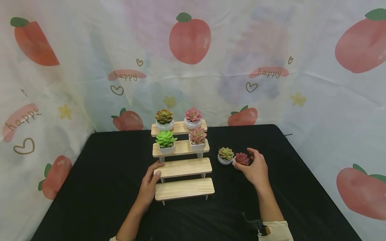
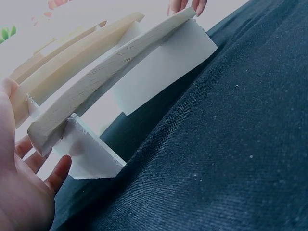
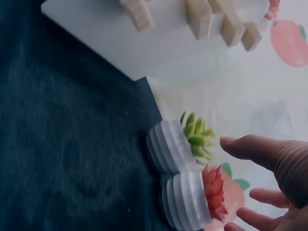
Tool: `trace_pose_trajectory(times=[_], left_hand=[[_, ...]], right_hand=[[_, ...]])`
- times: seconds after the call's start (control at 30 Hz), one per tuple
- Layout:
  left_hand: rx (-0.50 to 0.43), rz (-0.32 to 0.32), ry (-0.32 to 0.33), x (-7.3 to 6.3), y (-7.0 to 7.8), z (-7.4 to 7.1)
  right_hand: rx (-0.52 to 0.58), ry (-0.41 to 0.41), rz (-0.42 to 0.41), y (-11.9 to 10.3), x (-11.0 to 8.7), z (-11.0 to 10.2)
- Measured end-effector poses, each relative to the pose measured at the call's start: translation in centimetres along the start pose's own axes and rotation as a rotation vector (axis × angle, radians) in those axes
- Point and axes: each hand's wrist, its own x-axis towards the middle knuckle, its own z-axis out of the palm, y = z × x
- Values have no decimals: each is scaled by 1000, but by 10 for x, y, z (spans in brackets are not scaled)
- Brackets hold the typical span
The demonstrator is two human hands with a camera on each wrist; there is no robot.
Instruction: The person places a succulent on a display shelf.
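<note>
A four-tier wooden display stand (image 1: 183, 168) with white side supports stands on the black cloth. My left hand (image 1: 147, 184) grips the left end of its second-lowest step, thumb on top. To the right of the stand, my right hand (image 1: 256, 170) hovers at a red succulent (image 1: 242, 159) in a white ribbed pot (image 3: 185, 201), thumb and fingers spread. In the right wrist view the fingers are apart from that pot. Touching or nearly touching it is a yellow-green succulent (image 1: 226, 153) in a similar round pot (image 3: 168, 147).
On the top step stand a reddish-green succulent (image 1: 164, 116) and a pink succulent (image 1: 193, 114). The step below holds a bright green succulent (image 1: 165, 139) and a dusty-pink one (image 1: 198, 136) in square pots. A peach-print curtain (image 1: 193, 83) hangs behind the black-covered table (image 1: 99, 174).
</note>
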Motion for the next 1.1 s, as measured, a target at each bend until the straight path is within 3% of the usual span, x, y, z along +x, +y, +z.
trace_pose_trajectory(times=[0.3,0.5,1.1], left_hand=[[2,-5,-9,0,0,0],[4,1,-2,1,0,0],[7,13,-3,1,0,0]], right_hand=[[-17,-116,74,12,5,0],[20,-149,85,23,10,7],[-18,-127,119,26,13,18]])
